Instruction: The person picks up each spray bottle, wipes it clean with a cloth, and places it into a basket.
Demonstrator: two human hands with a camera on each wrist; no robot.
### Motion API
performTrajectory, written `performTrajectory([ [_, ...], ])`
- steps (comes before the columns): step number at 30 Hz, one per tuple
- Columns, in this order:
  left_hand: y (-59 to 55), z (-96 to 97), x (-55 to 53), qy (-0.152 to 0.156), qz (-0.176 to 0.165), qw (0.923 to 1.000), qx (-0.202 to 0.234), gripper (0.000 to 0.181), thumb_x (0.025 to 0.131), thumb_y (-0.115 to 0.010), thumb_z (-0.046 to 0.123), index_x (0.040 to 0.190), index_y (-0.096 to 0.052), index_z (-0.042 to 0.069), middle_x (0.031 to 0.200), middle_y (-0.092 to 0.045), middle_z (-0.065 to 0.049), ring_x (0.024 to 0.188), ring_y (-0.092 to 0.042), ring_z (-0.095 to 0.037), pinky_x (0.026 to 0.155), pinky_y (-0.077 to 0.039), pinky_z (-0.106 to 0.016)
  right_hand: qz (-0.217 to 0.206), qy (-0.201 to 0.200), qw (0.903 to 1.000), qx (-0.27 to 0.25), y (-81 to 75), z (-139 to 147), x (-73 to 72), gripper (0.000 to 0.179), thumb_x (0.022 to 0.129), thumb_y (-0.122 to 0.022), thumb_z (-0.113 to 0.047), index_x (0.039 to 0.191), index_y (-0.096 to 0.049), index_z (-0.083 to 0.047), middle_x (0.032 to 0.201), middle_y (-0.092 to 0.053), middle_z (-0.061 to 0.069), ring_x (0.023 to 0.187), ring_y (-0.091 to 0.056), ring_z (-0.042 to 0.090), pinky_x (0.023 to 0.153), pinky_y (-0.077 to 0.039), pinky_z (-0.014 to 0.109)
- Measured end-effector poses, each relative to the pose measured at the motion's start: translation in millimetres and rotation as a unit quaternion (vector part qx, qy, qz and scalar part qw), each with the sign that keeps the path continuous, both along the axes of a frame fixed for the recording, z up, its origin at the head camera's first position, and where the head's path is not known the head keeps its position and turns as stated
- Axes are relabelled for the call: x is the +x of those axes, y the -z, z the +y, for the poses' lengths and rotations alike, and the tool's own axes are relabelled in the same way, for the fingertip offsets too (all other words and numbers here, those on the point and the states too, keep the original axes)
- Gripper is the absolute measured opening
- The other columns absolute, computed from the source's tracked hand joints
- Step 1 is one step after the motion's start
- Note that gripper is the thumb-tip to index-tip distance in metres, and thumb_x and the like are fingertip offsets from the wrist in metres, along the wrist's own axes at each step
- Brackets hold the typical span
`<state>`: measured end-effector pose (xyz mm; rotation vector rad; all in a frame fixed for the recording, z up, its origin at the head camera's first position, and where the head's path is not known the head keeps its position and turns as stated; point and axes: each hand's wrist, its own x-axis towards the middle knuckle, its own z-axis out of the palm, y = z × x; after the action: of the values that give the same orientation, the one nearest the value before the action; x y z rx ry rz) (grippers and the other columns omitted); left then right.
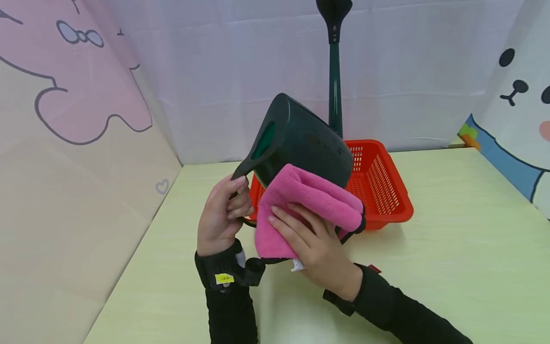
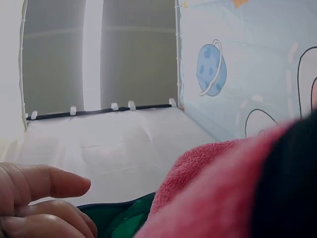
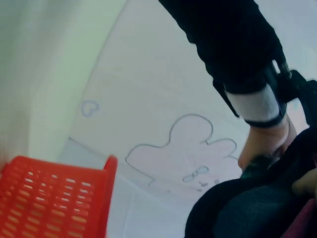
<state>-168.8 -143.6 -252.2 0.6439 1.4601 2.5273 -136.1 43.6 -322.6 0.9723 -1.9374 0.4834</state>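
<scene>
My left hand [image 1: 223, 212] grips the handle of a dark green jug-like vessel [image 1: 315, 143], raised and tilted over the table. My right hand [image 1: 318, 248] holds a folded pink cloth [image 1: 296, 186] with dark edging against the vessel's near side; its thumb is hidden. In the left wrist view, the cloth [image 2: 198, 178] fills the lower right, beside curled fingers [image 2: 49, 188] and a bit of green rim [image 2: 121, 215]. The right wrist view shows the dark vessel [image 3: 242, 208] close up at the lower right.
A red slotted plastic basket [image 1: 382, 186] stands on the pale table [image 1: 464, 229] behind the vessel. Rising behind it is a long utensil [image 1: 335, 86] with a black head and dark green handle; its lower end is hidden. Printed curtains [image 1: 301, 52] enclose the back and sides.
</scene>
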Motion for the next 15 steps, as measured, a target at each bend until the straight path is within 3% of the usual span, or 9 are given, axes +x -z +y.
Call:
performTrajectory([
  [3, -0.4, -1.1, 0.8, 0.009, 0.005, 0.9999, 0.002, 0.028, 0.096, -0.039, 0.014, 0.070, -0.049, 0.014, 0.052, -0.030, 0.003, 0.043, -0.023, -0.010, 0.047, -0.012, -0.027, 0.013, -0.012, 0.9989, -0.044, -6.2, 5, -5.3, 0.038, 0.090, -0.053, -0.031, 0.118, -0.057, -0.006, 0.119, -0.060, 0.011, 0.114, -0.049, 0.030, 0.109, -0.030, 0.037],
  [6, -0.9, -2.2, 1.9, 0.019, 0.011, 0.9998, 0.000, 0.026, 0.095, -0.040, 0.014, 0.071, -0.050, 0.014, 0.053, -0.030, 0.002, 0.042, -0.023, -0.012, 0.046, -0.012, -0.028, 0.024, -0.036, 0.9916, -0.122, -15.6, 12, -12.2, 0.036, 0.092, -0.051, -0.031, 0.112, -0.058, -0.001, 0.116, -0.061, 0.013, 0.112, -0.049, 0.032, 0.106, -0.033, 0.033],
  [11, -1.9, -4.2, 4.1, 0.035, 0.023, 0.9991, -0.001, 0.025, 0.094, -0.042, 0.013, 0.071, -0.050, 0.015, 0.053, -0.029, 0.002, 0.042, -0.023, -0.013, 0.044, -0.011, -0.027, 0.005, -0.084, 0.9608, -0.264, -26.3, 29, -25.5, 0.040, 0.090, -0.056, -0.029, 0.110, -0.056, 0.005, 0.122, -0.059, 0.010, 0.118, -0.047, 0.026, 0.103, -0.037, 0.030],
  [15, -2.0, -7.3, 6.5, 0.047, 0.036, 0.9982, -0.006, 0.023, 0.094, -0.043, 0.014, 0.072, -0.050, 0.015, 0.053, -0.030, 0.001, 0.042, -0.024, -0.013, 0.044, -0.012, -0.028, -0.022, -0.101, 0.9359, -0.337, -30.7, 44, -37.0, 0.044, 0.088, -0.059, -0.027, 0.110, -0.053, 0.011, 0.121, -0.059, 0.012, 0.118, -0.049, 0.024, 0.101, -0.040, 0.028],
])
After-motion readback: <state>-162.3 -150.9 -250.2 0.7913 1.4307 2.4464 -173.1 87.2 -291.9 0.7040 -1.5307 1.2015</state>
